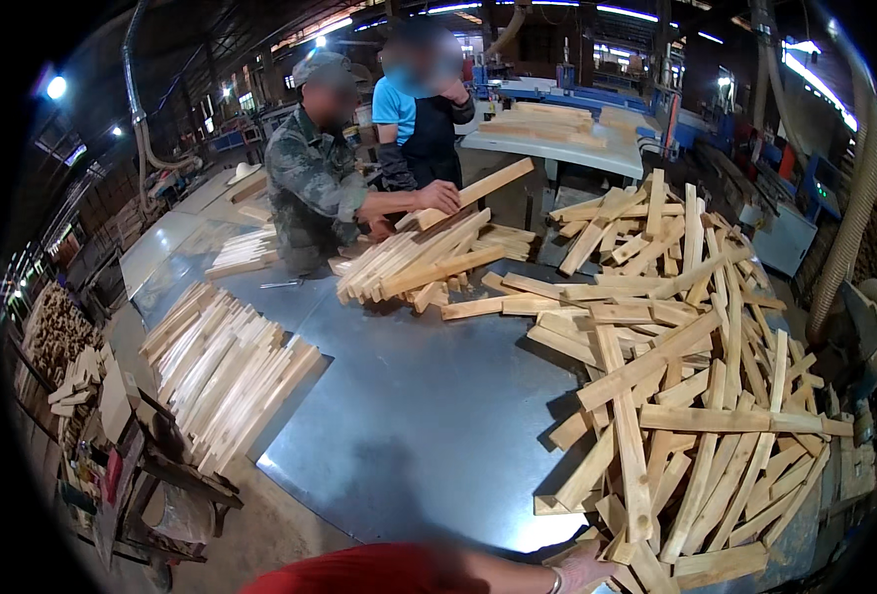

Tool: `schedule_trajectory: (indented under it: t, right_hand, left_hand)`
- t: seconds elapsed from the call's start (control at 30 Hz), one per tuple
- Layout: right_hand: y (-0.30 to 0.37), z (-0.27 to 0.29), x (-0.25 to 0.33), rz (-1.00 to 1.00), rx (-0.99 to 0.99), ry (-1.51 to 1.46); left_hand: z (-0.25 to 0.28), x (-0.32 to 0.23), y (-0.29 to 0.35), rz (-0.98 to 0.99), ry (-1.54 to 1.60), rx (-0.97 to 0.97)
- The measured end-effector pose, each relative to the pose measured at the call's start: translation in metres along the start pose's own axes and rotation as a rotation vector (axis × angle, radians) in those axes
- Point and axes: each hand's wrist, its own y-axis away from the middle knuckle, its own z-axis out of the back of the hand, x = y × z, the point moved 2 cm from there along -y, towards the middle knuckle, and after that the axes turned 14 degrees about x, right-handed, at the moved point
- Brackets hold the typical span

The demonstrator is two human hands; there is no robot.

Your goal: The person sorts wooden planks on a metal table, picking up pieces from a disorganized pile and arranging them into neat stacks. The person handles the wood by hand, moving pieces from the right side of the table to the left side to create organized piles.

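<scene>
My left arm, in a red sleeve, reaches across the lower edge to the right. A band circles its wrist. At the near edge of a big loose heap of wooden strips [691,421], my left hand [582,571] appears closed around the end of a wooden strip [617,546]; its fingers are partly hidden. My right hand is out of view. The heap's strips lie crossed over each other on a shiny metal table [409,416]. On the table's left side, more strips [226,371] lie side by side in a row.
Across the table, a person in camouflage [310,188] holds a wooden strip [488,191] above a stack of strips [409,259]. A second person in blue [419,129] stands behind. Planks lie on a table [557,150] at the back. A ribbed hose [847,218] hangs at right.
</scene>
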Motion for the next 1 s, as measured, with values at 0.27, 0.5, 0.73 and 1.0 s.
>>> schedule_trajectory:
  t: [0.27, 0.5, 0.73, 1.0]
  right_hand:
    - [0.007, -0.175, 0.092, 0.043, 0.506, -0.252]
    - [0.042, -0.395, 0.017, -0.087, 0.593, 0.351]
    - [0.162, -0.475, 0.088, -0.112, 0.736, 0.451]
    - [0.212, -0.393, 0.019, 0.040, 0.784, 0.544]
  left_hand:
    - [0.080, 0.049, 0.131, 0.332, 0.553, 0.013]
    - [0.173, 0.150, 0.335, 0.414, 0.685, -0.455]
    - [0.253, 0.201, 0.441, 0.688, 0.053, -0.667]
    - [0.291, 0.231, 0.470, 0.856, -0.125, -0.618]
